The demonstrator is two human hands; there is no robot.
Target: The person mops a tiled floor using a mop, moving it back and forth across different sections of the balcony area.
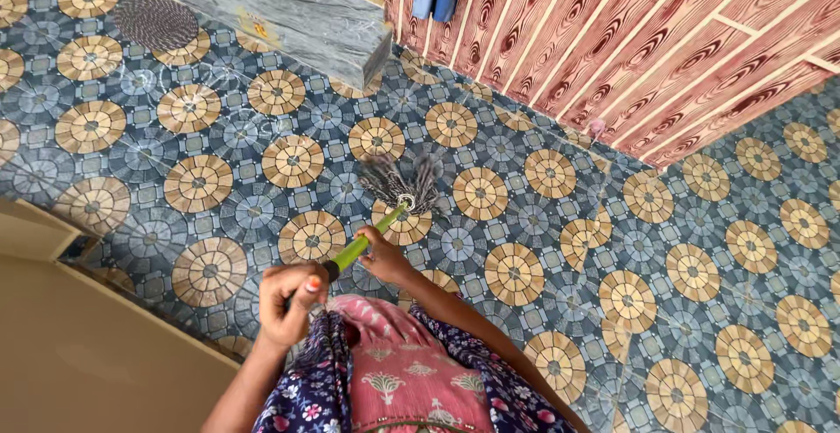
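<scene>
Mop head sits mid-frame on the patterned floor; left hand and right hand both clasp its green handle—long, overlapping strokes would probably suit.

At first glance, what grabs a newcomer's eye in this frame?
The patterned floor, blue-grey tiles with tan circles, fills most of the view. At centre, a green-handled mop is held by both hands, left hand at the handle's end, right hand farther down. A red wood-grain wall runs across the upper right.
</scene>
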